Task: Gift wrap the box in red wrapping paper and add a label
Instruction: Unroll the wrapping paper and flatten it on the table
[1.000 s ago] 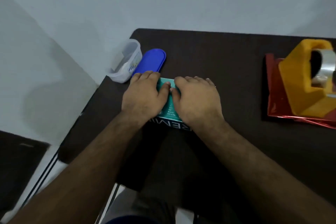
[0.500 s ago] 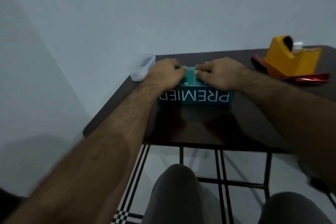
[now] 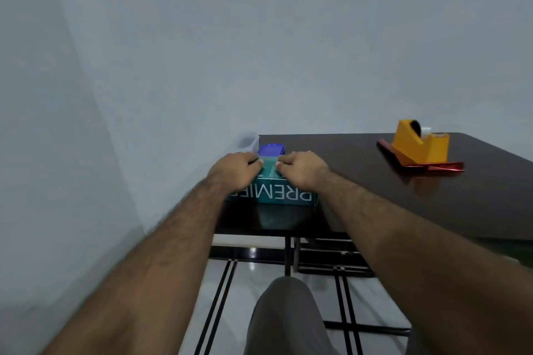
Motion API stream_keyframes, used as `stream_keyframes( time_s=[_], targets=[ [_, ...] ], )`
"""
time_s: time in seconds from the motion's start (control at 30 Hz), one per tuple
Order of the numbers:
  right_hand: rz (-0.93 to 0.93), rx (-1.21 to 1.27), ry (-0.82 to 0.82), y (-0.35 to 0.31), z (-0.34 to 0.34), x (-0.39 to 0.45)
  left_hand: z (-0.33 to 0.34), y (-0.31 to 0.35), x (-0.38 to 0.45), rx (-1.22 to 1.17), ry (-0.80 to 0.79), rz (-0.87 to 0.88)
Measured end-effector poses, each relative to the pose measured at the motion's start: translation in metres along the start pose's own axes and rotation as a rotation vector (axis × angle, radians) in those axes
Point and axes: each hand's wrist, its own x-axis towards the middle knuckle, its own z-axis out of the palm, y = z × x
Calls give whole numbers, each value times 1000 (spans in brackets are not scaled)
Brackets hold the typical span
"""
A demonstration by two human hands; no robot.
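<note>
A teal box point(image 3: 277, 196) printed with white letters lies at the near left corner of the dark table point(image 3: 360, 181). Both my hands are on top of it. My left hand point(image 3: 235, 171) covers its left part and my right hand point(image 3: 302, 168) its right part. The thumbs point toward each other on the top face, and the fingers bend over the far edge, where they are hidden. A sheet of shiny red wrapping paper point(image 3: 444, 166) lies at the far right of the table, apart from the box. No label is in view.
A yellow tape dispenser point(image 3: 418, 143) stands on the red paper. Behind the box lie a blue oval lid point(image 3: 271, 149) and a clear plastic container point(image 3: 248, 141) at the table's far left corner. A pale wall runs close behind and to the left. My knee shows below.
The camera has tilted up and pulled back from a top-down look to a low, forward one. Both hands stay on the teal box; the box has not visibly moved.
</note>
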Motion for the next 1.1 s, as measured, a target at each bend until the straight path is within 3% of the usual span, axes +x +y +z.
stream_keyframes(
  time_s=[0.2, 0.33, 0.47, 0.57, 0.73, 0.87, 0.97, 1.1],
  targets=[
    [36, 98, 2, -27, 20, 26, -14, -35, 2, 64, -22, -12],
    [34, 277, 149, -22, 18, 20, -19, -28, 0, 142, -58, -2],
    [82, 493, 348, -3, 9, 13, -25, 2, -5, 64, 189, 14],
    [127, 410, 425, 31, -12, 2, -20, 56, -6, -3, 326, 96],
    [261, 263, 478, 132, -50, -18, 10, 151, 12, -61, 272, 283],
    [441, 280, 609, 215, -67, -26, 40, 202, 42, -51, 180, 328],
    [576, 298, 657, 264, -73, -23, 67, 234, 68, -132, 76, 308],
    [685, 341, 558, 310, -67, -3, 109, 273, 108, -242, -49, 207]
  ],
)
